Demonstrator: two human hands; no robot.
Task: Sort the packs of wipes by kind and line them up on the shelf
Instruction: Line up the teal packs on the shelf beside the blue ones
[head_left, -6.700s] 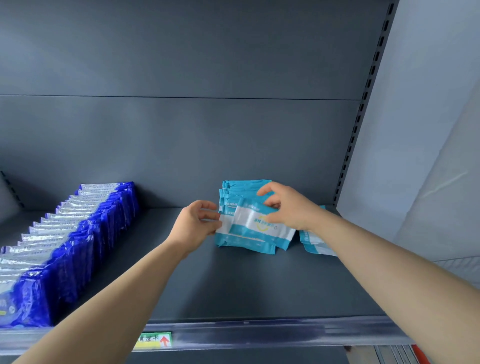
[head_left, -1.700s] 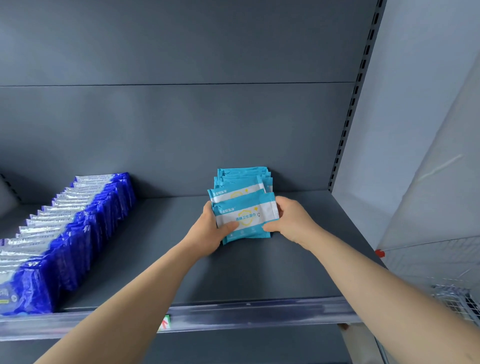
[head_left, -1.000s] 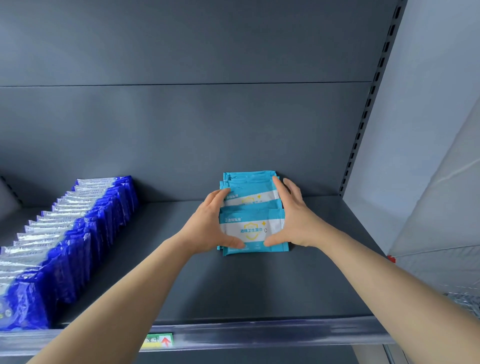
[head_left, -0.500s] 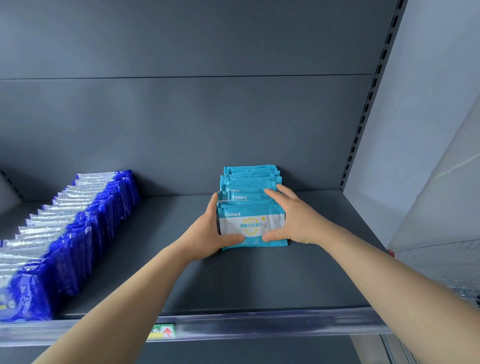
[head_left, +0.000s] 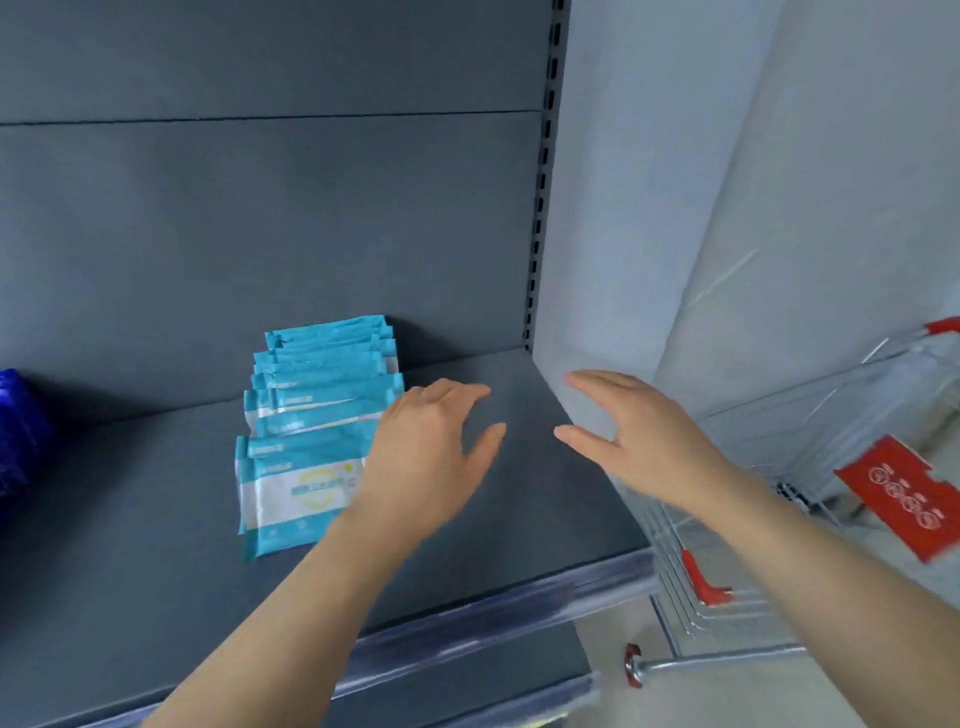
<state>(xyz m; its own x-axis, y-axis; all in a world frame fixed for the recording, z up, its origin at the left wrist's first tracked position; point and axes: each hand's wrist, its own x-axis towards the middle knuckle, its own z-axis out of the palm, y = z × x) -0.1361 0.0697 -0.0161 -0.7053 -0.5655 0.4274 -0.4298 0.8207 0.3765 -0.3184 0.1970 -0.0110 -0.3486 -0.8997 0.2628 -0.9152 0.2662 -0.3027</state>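
Now my left hand and right hand are hovering, grip wide and empty; I'm planning on keeping the teal row flush while adding to its front.

The dark grey shelf carries a row of teal packs of wipes, overlapping from the back panel toward the front, with dark blue packs at the left.

No legible text, even on packs.
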